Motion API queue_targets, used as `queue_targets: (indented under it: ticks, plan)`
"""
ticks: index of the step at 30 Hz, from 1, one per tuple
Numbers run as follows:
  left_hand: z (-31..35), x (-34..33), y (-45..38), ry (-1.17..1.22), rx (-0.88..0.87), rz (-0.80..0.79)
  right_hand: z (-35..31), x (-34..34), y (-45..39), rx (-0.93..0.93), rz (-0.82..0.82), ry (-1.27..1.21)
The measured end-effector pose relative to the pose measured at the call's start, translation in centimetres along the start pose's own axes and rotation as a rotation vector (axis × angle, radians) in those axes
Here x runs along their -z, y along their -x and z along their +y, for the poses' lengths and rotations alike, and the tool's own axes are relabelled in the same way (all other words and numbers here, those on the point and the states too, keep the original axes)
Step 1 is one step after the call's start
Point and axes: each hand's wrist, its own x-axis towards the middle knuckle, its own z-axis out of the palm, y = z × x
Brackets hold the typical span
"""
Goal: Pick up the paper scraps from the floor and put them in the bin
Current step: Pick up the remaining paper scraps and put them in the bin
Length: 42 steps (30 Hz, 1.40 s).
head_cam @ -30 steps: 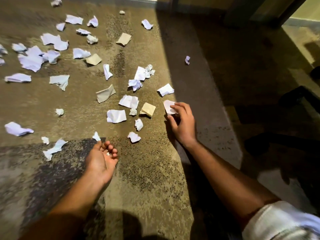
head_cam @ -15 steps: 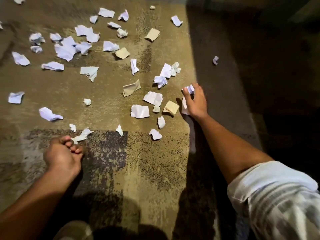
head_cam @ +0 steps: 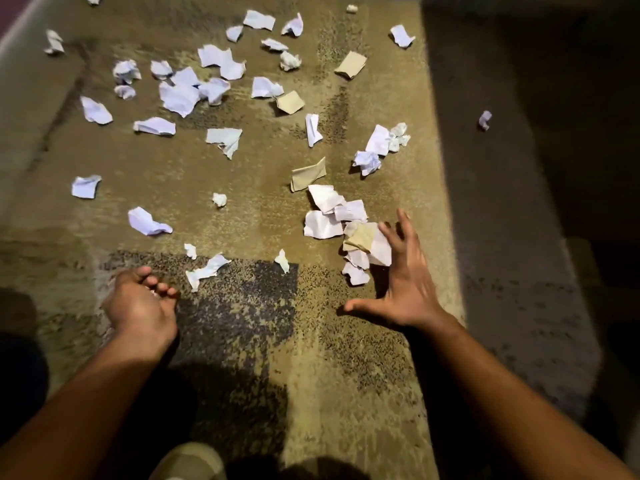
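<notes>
Both forearms are bare to the frame's edge, with no sleeve, watch or ring showing. The left hand (head_cam: 140, 306) and right hand (head_cam: 403, 292) are bare too, slightly blurred.

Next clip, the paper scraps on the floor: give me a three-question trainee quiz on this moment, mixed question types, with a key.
1. True or false: the right hand is spread open beside a bunched heap of scraps.
2. Which hand is curled loosely, fingers bent inward? A. left hand B. right hand C. both
3. Fill in: one small scrap lies alone on the ____, shadowed side of the floor.

Key
1. True; fingers are splayed, with the fingertips against the heap.
2. A. Whether its grip holds anything cannot be told.
3. Right. No bin is in view.
</notes>
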Motion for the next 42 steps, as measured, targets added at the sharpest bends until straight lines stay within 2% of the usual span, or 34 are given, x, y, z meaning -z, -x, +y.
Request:
queue_targets:
  ticks: [3,7,9,11,14,17,20,22,24,28,31,33,35,38,40,42]
  plan:
    - [0.4,-0.5,-1.5,-0.100,-0.089,0.028,-0.4,-1.5,-2.1,0.034,-0.053,0.169]
    - [2.3,-1.3,-4.2,-0.423,-0.359,0.265,-0.8,-2.9,-6.2,0.014,-0.062,0.126]
    - [3.2,-1.9,-4.7,-0.586,-0.433,0.319,-1.0,-3.3,-8.1,0.057,-0.083,0.103]
    - [4.1,-2.7,-5.5,-0.662,-0.445,0.305,-1.4,-3.6,-9.7,0.097,-0.116,0.104]
    - [4.9,-3.8,-6.9,-0.764,-0.476,0.159,-1.9,-4.3,-11.7,0.123,-0.135,0.135]
    - [3.8,-4.0,-8.5,-0.837,-0.480,0.106,-2.3,-5.0,-13.0,0.146,-0.139,0.147]
    - [2.1,-4.7,-6.0,-0.897,-0.533,0.011,-2.9,-5.6,-13.4,0.149,-0.162,0.148]
    - [1.1,-5.1,-4.1,-0.866,-0.603,-0.087,-3.7,-6.2,-13.4,0.155,-0.197,0.147]
    - [-0.2,-5.4,-2.6,-0.786,-0.598,-0.160,-4.8,-7.2,-13.5,0.173,-0.213,0.146]
    - [-3.7,-5.5,0.5,-0.685,-0.617,-0.266,-7.9,-9.9,-12.7,0.279,-0.164,0.073]
    - [-5.8,-5.3,2.0,-0.687,-0.693,-0.253,-10.5,-12.5,-11.2,0.307,-0.149,-0.008]
    - [-6.3,-5.5,2.3,-0.690,-0.691,-0.228,-12.3,-13.9,-10.2,0.226,-0.150,-0.032]
    - [-6.5,-5.6,2.0,-0.563,-0.664,-0.197,-13.5,-14.8,-9.6,0.123,-0.103,-0.116]
    - [-6.5,-5.6,2.3,-0.340,-0.551,-0.213,-14.8,-15.6,-9.0,0.058,0.015,-0.372]
    - [-6.2,-5.4,3.6,-0.131,-0.361,-0.231,-15.7,-16.0,-8.6,0.016,0.034,-0.547]
    - [-5.6,-5.3,4.9,0.006,-0.184,-0.172,-16.7,-16.1,-8.1,-0.060,0.021,-0.686]
